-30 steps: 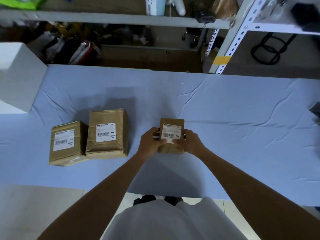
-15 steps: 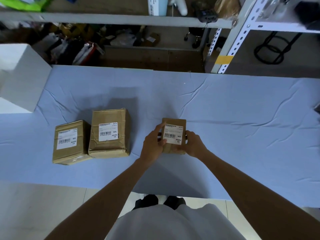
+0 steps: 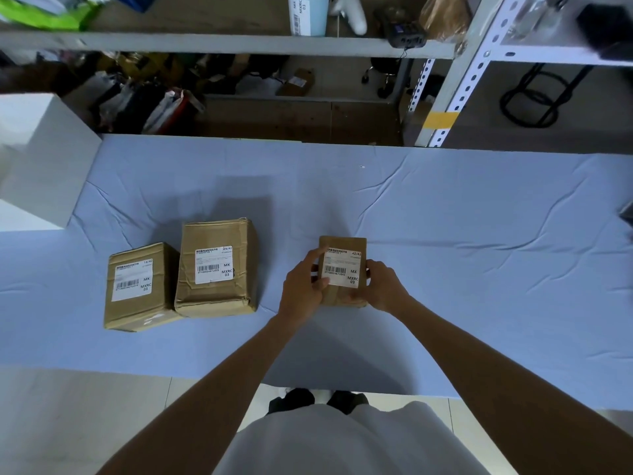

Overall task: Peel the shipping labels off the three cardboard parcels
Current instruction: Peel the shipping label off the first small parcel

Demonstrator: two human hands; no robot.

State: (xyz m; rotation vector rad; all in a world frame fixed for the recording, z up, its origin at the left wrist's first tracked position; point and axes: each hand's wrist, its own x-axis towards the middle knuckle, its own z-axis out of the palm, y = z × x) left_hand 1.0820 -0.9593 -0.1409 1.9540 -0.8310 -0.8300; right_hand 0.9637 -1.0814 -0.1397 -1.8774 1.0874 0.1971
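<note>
Three brown cardboard parcels lie on the blue-covered table (image 3: pixel 445 234). The smallest parcel (image 3: pixel 342 243) sits at the centre with a white shipping label (image 3: pixel 342 269) on top. My right hand (image 3: pixel 382 286) grips its right side. My left hand (image 3: pixel 303 286) holds its left side, with the forefinger on the label's upper left corner and the thumb on its lower left edge. The middle parcel (image 3: pixel 215 269) and the left parcel (image 3: pixel 137 286) stand side by side, touching, each with its own label (image 3: pixel 214 265) (image 3: pixel 133 279) flat on top.
A white block (image 3: pixel 37 159) stands at the table's far left. Metal shelving (image 3: pixel 445 97) with clutter rises behind the table's far edge. A dark object (image 3: pixel 627 214) shows at the right border. My shoes (image 3: pixel 318 399) are under the near edge.
My left hand's fingers have shifted from a grip on the small parcel's side up onto the label's left edge and corner. The right hand has stayed on the parcel.
</note>
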